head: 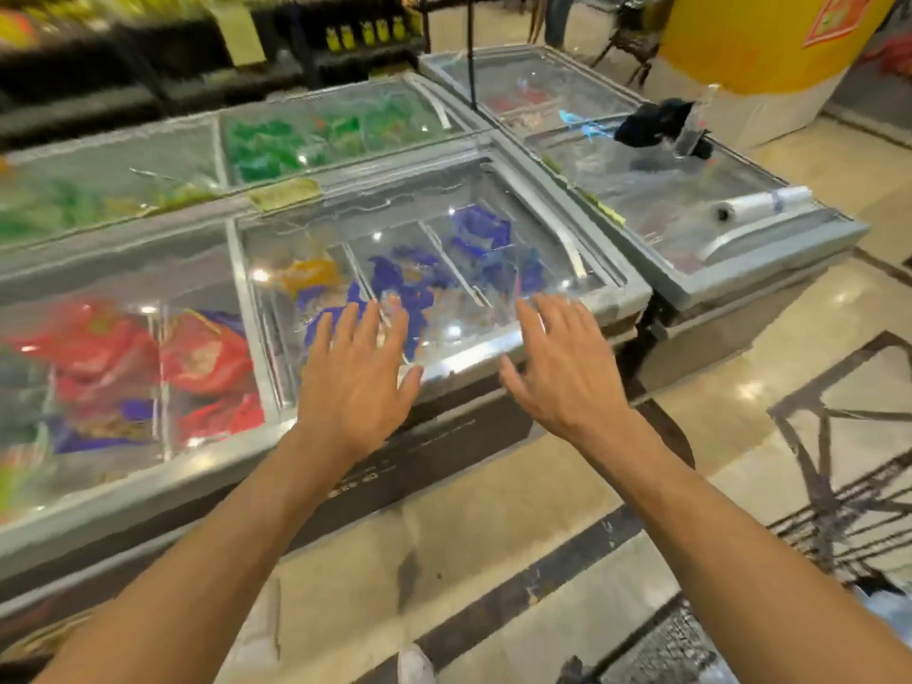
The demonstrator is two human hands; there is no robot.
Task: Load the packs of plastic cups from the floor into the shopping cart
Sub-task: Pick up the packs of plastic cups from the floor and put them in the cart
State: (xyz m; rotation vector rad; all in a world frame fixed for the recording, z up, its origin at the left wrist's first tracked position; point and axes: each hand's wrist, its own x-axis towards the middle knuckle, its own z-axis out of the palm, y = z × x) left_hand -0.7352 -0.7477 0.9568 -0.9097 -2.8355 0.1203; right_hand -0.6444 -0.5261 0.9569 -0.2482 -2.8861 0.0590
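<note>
head view, facing down, near freezer [493, 357]

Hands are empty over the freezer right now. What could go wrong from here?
1. Both the left hand and right hand are open above the freezer, and nothing to load shows plainly on the floor; the reach may be off target.
2. What looks like the cart stands close beside the right arm; swinging down could catch it.

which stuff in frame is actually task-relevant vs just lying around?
Job: left hand, right hand, both empty; wire frame, possibly the cart. Cup packs not visible.
Lying about: freezer chests, bag roll, dark cloth.
</note>
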